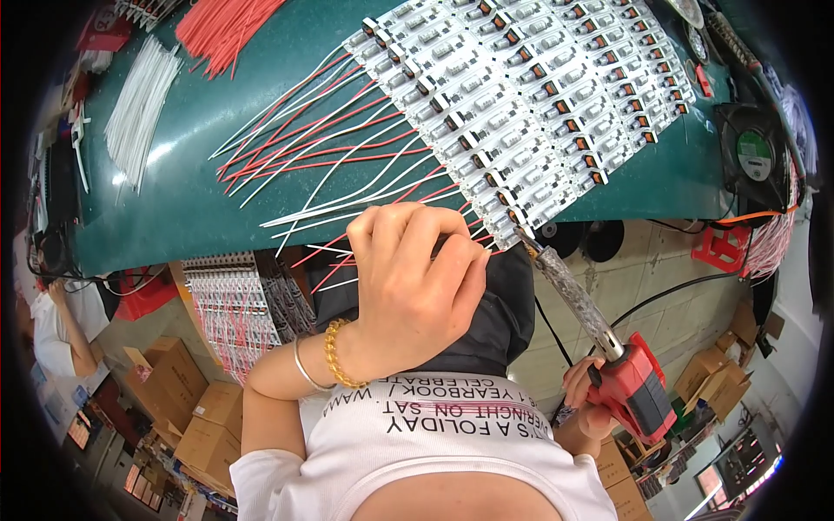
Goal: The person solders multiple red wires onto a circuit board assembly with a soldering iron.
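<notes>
Circuit boards (530, 95) lie in overlapping rows across the green bench (174, 208), filling the upper centre and right of the frame, each trailing red and white wires (330, 148) toward the left. At the nearest corner of that spread, centre frame, the left hand (417, 286) is curled over, fingers bunched and pinching a wire end right at the board edge. From lower right the right hand (586, 391) grips the red handle of a soldering iron (599, 343); its long shaft slants up and left, tip touching or just beside the lowest board, just right of the left hand's knuckles. Both hands meet at that one corner, the left slightly nearer. Loose bundles of white wires (139, 108) and red wires (221, 30) sit upper left, well apart. A small fan (754, 154) stands at the right edge; cardboard boxes (187, 391) sit on the floor below.
</notes>
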Available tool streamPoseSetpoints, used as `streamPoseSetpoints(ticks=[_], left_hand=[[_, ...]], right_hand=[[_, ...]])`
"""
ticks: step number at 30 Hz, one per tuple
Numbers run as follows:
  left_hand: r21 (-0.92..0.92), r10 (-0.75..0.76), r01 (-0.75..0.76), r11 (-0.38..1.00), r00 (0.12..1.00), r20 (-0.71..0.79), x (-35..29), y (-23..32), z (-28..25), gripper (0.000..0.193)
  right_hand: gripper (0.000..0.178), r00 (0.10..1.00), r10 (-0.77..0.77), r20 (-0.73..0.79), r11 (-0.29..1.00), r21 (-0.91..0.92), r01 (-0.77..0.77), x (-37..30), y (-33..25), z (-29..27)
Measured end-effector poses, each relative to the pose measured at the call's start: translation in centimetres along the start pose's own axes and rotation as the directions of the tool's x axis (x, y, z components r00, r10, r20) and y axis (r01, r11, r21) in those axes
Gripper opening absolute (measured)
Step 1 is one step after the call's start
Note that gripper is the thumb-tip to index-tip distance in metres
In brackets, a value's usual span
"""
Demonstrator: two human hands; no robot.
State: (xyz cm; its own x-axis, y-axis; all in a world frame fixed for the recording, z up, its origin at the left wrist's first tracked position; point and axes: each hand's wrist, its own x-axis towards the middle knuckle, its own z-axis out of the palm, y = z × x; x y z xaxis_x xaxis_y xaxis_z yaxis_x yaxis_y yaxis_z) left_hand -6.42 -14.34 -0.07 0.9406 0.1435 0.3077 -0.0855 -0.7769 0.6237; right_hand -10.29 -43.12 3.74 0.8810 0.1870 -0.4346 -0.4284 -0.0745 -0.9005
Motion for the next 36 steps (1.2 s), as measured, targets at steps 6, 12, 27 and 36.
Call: streamPoseSetpoints(ticks=[6,12,27,36], left_hand=[[0.004,0.002,-0.002,1.000,1.000,0.001,0.4,0.0,-0.1,0.021],[0.067,0.035,-0.035,0.997,0.999,-0.004,0.1,-0.1,-0.4,0.025],[0.853,-0.082,0.177,0.491,0.984,-0.158,5.2,-19.4,-16.6,0.021],[0.713,-0.132,0.095,0.694,0.991,-0.004,7.8,-21.5,-18.3,0.008]], right_hand=[[0.090,0.908,-0.359,0.216,0.927,-0.028,0.373,3.4,0.5,1.1],[0.086,0.888,-0.417,0.195,0.908,0.062,0.413,6.8,-0.5,3.3],[0.071,0.868,-0.488,0.086,0.867,0.163,0.471,10.9,0.2,3.7],[0.066,0.855,-0.509,0.100,0.856,0.163,0.490,11.4,-0.2,4.5]])
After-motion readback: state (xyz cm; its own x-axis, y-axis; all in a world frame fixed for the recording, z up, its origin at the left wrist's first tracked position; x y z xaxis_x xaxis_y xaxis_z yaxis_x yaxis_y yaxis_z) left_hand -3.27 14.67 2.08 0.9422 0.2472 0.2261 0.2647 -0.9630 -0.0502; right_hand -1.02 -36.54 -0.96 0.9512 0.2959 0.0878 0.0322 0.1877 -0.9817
